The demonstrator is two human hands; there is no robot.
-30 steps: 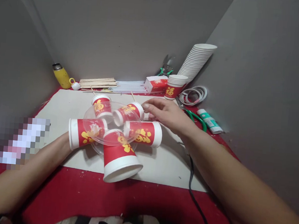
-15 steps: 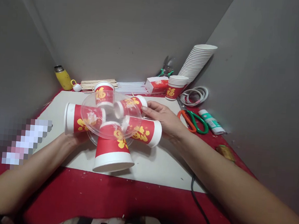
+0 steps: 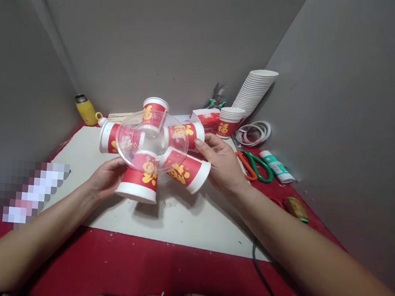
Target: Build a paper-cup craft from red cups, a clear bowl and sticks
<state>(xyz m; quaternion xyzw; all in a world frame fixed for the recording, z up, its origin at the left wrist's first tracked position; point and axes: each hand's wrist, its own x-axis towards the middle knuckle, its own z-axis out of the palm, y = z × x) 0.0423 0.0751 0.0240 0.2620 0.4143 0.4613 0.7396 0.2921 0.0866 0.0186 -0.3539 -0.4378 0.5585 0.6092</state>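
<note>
The right hand [image 3: 223, 161] is gripping a paper cup [image 3: 191, 131] — the left hand [image 3: 106, 179] is resting partly behind a second cup [image 3: 133, 175], grip impossible to tell.

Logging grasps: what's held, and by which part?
The cup-and-disc assembly: right hand on the upper-right cup at its rim; left hand beside the bottom cup, exact contact hidden.

Five splayed red cups [image 3: 136, 178], two hands [image 3: 224, 164], two cup stacks [image 3: 255, 92], one yellow bottle [image 3: 86, 113], one cable coil [image 3: 266, 131]
</note>
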